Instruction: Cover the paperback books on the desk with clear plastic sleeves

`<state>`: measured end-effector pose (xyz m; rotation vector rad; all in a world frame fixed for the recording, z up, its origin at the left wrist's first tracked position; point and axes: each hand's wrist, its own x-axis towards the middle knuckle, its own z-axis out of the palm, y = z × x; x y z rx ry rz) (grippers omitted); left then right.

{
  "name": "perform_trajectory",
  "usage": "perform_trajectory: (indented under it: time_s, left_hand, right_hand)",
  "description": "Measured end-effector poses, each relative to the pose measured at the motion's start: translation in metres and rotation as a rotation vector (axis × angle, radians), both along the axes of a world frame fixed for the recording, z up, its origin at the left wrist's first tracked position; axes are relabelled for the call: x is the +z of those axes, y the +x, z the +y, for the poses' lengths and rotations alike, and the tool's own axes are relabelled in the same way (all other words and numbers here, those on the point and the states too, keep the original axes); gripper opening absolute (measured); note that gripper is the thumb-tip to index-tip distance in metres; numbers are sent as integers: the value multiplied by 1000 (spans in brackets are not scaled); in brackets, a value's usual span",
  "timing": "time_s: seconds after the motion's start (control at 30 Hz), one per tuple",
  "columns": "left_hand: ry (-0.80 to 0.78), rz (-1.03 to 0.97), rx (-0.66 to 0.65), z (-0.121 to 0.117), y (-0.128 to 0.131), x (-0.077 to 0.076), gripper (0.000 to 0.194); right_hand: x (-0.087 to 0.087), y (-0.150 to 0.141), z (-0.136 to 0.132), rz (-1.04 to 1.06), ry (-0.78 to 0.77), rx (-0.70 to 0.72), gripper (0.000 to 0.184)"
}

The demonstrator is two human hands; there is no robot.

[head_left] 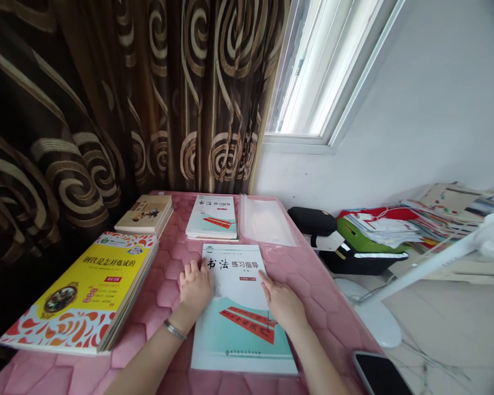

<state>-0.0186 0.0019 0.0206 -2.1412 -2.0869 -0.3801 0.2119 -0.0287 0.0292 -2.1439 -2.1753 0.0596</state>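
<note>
A calligraphy workbook [234, 343] with a white and pale green cover lies flat on the pink quilted tabletop in front of me. Along its upper left edge rests my left hand [196, 286], fingers loosely bent and apart, touching the cover. My right hand [284, 299] is at the opposite edge, with the index finger stretched onto the cover and the other fingers partly hidden beneath the hand. A small stack of similar workbooks [212, 214] lies just behind. Beside that stack are clear plastic book covers [267, 222].
A stack of large yellow-covered books [99, 280] stands at the left, with smaller tan books [144, 213] behind. A phone [381, 376] lies at the near right edge. Beyond the table are a white lamp [370, 318], a black case [313, 219] and piled papers [387, 222].
</note>
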Motion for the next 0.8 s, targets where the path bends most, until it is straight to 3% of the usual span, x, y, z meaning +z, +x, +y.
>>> perform_trajectory:
  time_s: [0.1,0.17,0.33,0.5,0.57,0.63,0.73,0.8]
  left_hand:
    - [-50,49,9,-25,4,0,52]
    - [-88,-22,46,-31,6,2,55]
    - [-64,-265,44,-14,-8,11,52]
    - [-109,-78,90,-10,-22,19,42]
    - [-50,34,65,-22,-9,16,44]
    - [-22,73,-58,-38,16,6,54]
    - [-99,13,-292,-60,62,-15,57]
    - [-125,-52,-344,-69,80,-26,56]
  right_hand:
    - [3,0,1,8,-5,13,47]
    - [4,0,1,12,-7,4,47]
    - [1,-6,2,38,-16,22,47]
    - [-4,-19,5,37,-11,38,47]
    - [-5,-22,6,9,-4,50,47]
    - [-6,-22,6,-8,-4,55,47]
    - [-9,-20,5,-21,0,54,47]
    - [-13,-18,5,-19,10,50,46]
